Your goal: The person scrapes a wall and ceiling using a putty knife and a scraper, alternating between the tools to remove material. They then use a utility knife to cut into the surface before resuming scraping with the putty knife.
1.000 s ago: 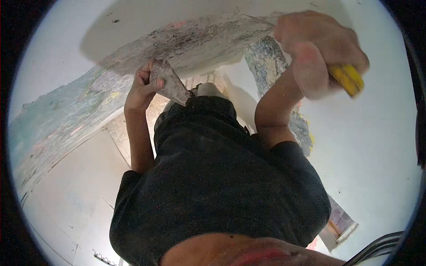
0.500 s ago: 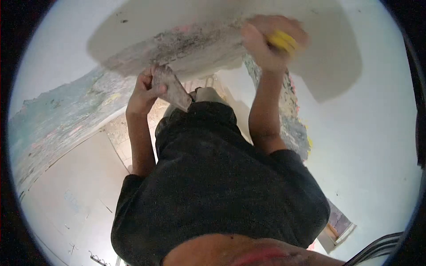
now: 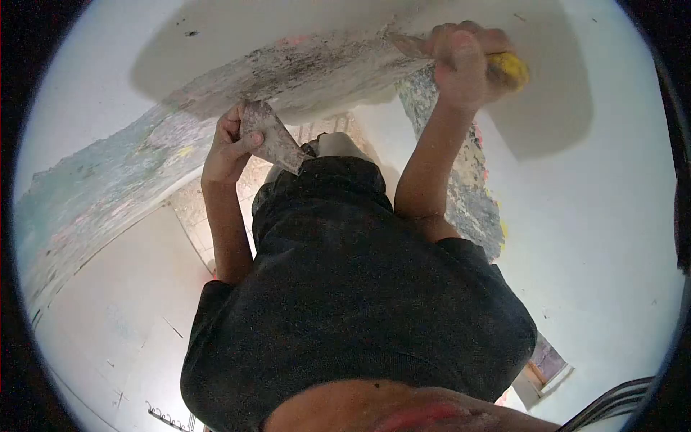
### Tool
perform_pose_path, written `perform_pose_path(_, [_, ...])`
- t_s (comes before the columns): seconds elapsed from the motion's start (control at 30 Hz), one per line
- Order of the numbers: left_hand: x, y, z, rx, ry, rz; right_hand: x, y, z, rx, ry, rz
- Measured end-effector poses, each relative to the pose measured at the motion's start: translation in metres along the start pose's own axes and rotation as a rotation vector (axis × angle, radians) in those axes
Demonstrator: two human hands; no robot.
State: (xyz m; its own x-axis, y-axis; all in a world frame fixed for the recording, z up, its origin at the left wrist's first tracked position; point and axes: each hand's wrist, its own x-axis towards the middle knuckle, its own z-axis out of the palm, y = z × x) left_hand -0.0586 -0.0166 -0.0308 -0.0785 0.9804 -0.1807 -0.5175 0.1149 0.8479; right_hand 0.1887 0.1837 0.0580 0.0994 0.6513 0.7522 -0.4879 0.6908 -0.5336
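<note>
My right hand is wrapped round a putty knife with a rounded yellow handle. Its metal blade points left, with the tip right at the upper edge of a rough stripped patch on the wall. Lower and to the left, my left hand grips a flat, tapered scraper plate between thumb and fingers. Whitish dust and smears cover this plate, and its narrow end hangs down toward my shorts.
White painted wall surrounds the stripped band. A second bare strip runs down behind my right arm. Pale door-like panels stand at the left, a row of hooks at the bottom left, and dark cables at the lower right.
My right hand has shifted slightly right and down, and the knife's blade now shows against the wall. My left hand and its plate have barely moved.
</note>
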Motion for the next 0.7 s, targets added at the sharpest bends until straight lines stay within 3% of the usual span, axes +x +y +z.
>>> perform_pose_path(0.07, [-0.001, 0.003, 0.004, 0.001, -0.010, -0.005, 0.004, -0.009, -0.003, 0.056, 0.224, 0.119])
perform_pose_path(0.17, [0.003, 0.000, 0.006, 0.025, -0.010, 0.004, 0.010, -0.015, -0.051, 0.299, 0.021, 0.170])
perform_pose_path(0.2, [0.004, 0.000, 0.007, 0.026, -0.003, -0.007, 0.009, -0.017, -0.050, 0.352, 0.057, 0.230])
perform_pose_path(0.3, [0.003, 0.003, 0.013, 0.053, 0.009, -0.006, -0.012, 0.002, -0.031, 0.171, 0.648, 0.514])
perform_pose_path(0.6, [-0.001, -0.003, 0.009, 0.091, 0.015, -0.055, -0.032, 0.024, -0.063, 0.476, 0.814, 0.448])
perform_pose_path(0.7, [-0.002, -0.003, 0.019, 0.093, 0.031, -0.087, -0.039, 0.028, -0.060, 0.456, 0.726, 0.404])
